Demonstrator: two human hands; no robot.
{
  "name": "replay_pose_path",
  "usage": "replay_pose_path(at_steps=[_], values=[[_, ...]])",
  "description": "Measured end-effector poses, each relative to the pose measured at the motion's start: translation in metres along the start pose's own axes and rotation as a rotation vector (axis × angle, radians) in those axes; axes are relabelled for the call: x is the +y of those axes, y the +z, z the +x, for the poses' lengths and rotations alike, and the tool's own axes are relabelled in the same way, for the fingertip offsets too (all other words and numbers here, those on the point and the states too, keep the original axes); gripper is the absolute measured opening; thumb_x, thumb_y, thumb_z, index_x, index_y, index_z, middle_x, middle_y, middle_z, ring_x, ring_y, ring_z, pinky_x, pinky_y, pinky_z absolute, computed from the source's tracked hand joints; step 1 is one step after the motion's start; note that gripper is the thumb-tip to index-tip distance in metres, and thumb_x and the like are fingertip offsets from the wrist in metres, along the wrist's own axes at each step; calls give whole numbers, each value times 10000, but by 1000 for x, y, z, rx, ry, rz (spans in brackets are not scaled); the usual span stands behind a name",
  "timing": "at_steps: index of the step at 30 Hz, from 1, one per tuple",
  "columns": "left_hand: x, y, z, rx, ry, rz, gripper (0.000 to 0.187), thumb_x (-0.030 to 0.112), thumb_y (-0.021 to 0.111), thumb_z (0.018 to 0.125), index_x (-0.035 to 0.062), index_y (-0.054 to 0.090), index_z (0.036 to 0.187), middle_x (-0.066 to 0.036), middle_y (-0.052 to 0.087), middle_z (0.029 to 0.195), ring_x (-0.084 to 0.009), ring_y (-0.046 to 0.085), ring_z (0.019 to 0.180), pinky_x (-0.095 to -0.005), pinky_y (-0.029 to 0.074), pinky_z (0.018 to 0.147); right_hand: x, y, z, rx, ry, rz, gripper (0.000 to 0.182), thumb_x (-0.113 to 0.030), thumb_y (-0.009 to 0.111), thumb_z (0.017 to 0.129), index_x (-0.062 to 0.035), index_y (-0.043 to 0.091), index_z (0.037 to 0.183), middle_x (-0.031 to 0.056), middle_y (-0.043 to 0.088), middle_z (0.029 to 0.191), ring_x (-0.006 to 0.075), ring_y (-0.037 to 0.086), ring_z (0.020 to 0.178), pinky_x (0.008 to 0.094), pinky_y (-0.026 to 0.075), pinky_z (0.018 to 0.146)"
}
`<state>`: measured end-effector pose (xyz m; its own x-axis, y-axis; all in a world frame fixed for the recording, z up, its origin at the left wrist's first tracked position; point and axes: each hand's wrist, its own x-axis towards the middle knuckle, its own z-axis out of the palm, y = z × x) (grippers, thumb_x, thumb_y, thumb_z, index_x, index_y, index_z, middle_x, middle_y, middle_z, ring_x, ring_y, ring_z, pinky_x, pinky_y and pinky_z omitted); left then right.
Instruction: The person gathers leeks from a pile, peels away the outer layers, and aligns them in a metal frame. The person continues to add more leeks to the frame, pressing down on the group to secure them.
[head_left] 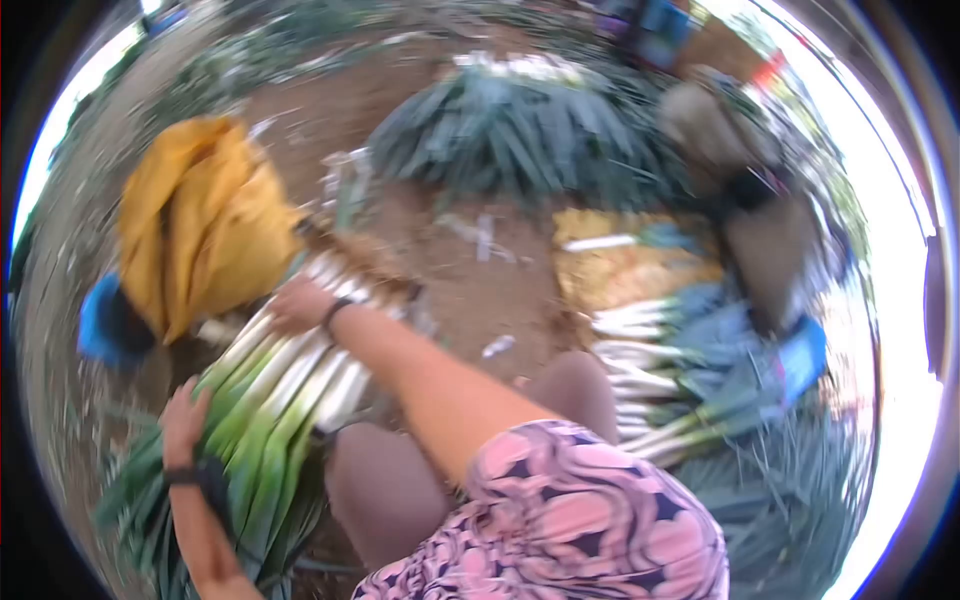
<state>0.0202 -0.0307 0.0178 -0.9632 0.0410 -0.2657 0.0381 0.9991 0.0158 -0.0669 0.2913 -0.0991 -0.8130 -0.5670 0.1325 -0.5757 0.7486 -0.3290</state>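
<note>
Bare reddish soil (450, 270) is filling the middle of the blurred view. At about twelve o'clock a broad heap of dark green leek tops (520, 130) is lying fanned out, with pale stalk ends along its far edge. Towards four o'clock another pile of leeks (650, 400) is resting with its white ends pointing to the centre, beside a blue crate (800, 360) and a yellowish sack (630, 265). At two o'clock a second person (740, 190) is crouching, too smeared to describe further. At nine to ten o'clock a third person in a yellow garment (195, 230) is bending low beside something blue (100, 320).

Just left of centre, running from the middle down to seven o'clock, the bundle of leeks (270, 400) is lying on the ground, white shanks towards the centre and green leaves trailing to the lower left. The person's own knees are showing below it, with a pink patterned sleeve (580, 520) at six o'clock.

The right hand (298, 303) is reaching across and resting on the white ends of the bundle, fingers seemingly curled loosely over them, though the blur is leaving the grip uncertain. The left hand (182, 420), at eight o'clock, is lying flat and open against the green part of the same bundle, pressing rather than grasping. A dark band is sitting on each wrist.
</note>
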Motion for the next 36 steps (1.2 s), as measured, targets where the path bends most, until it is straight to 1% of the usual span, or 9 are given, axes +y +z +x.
replay_pose_path(at_steps=[6, 10, 15, 17, 19, 24, 27, 32, 36], values=[[15, -13, -1, -132, -114, 101, 569, 546, 421, 957, 194, 463, 1402, -140, 522, 1359, -388, 492, 1232, -517, 375, 1017, -6, -105, -67, -182, -22, 349, 574, -493, 560, 914, -168, 499, 1384, 168, 529, 1336, 373, 480, 1252, 478, 359, 1065], [-10, -2, 10, -120, -59, 47, 585, 525, 431, 969, 164, 441, 1429, -169, 502, 1389, -403, 483, 1235, -494, 365, 1033, 68, -209, -217, -370, 132, 827, 501, -409, 520, 978, -56, 538, 1332, 134, 611, 1281, 248, 591, 1140, 373, 485, 957], [-14, -5, 18, -152, -42, -55, 589, 468, 457, 980, 69, 454, 1412, -223, 499, 1385, -384, 450, 1289, -420, 359, 1052, 207, -236, -503, 267, 1080, 847, 455, -320, 532, 975, -93, 521, 1370, 73, 657, 1088, 136, 628, 885, 260, 515, 737], [-16, -5, 21, -170, -43, -97, 606, 462, 464, 982, 36, 445, 1412, -225, 492, 1395, -369, 450, 1301, -404, 355, 1059, 281, -180, -663, 611, 1156, 1307, 158, -254, 534, 965, -125, 609, 1016, 11, 626, 889, 70, 546, 675, 197, 410, 575], [-22, -4, 25, -193, -43, -113, 621, 462, 454, 990, 8, 435, 1412, -226, 481, 1407, -353, 444, 1313, -396, 350, 1065, 277, -144, -718, 818, 1574, 907, 126, -171, 492, 936, -121, 513, 822, 1, 501, 694, 99, 482, 578, 241, 339, 465], [-40, 1, 28, -194, -92, -116, 635, 462, 434, 1003, -29, 425, 1405, -215, 467, 1426, -340, 431, 1326, -381, 334, 1082, 362, 58, -789, 798, 1610, 834, 86, -146, 509, 924, -97, 577, 937, 59, 575, 807, 181, 584, 624, 323, 438, 464], [-76, 15, 47, -219, -150, -87, 635, 460, 431, 1006, -28, 417, 1413, -207, 452, 1441, -334, 425, 1329, -376, 322, 1093, 334, 27, -715, 1234, 1859, 1129, 329, -154, 529, 936, -92, 473, 1255, 122, 568, 1019, 227, 637, 707, 320, 483, 486], [3, -13, 22, -285, -178, -78, 619, 446, 415, 1015, -20, 411, 1423, -199, 427, 1461, -327, 401, 1347, -380, 314, 1098, 404, 85, -721, 622, 2193, 501, 549, -128, 570, 891, -119, 418, 1418, 184, 668, 1025, 278, 701, 828, 374, 559, 598], [-2, -7, 24, -266, -191, -52, 616, 443, 412, 1017, -20, 410, 1424, -198, 425, 1462, -326, 397, 1350, -380, 311, 1101, 403, 63, -702, -46, 1921, 36, 341, -178, 582, 889, -53, 588, 1206, 186, 691, 1007, 322, 696, 912, 439, 545, 749]])
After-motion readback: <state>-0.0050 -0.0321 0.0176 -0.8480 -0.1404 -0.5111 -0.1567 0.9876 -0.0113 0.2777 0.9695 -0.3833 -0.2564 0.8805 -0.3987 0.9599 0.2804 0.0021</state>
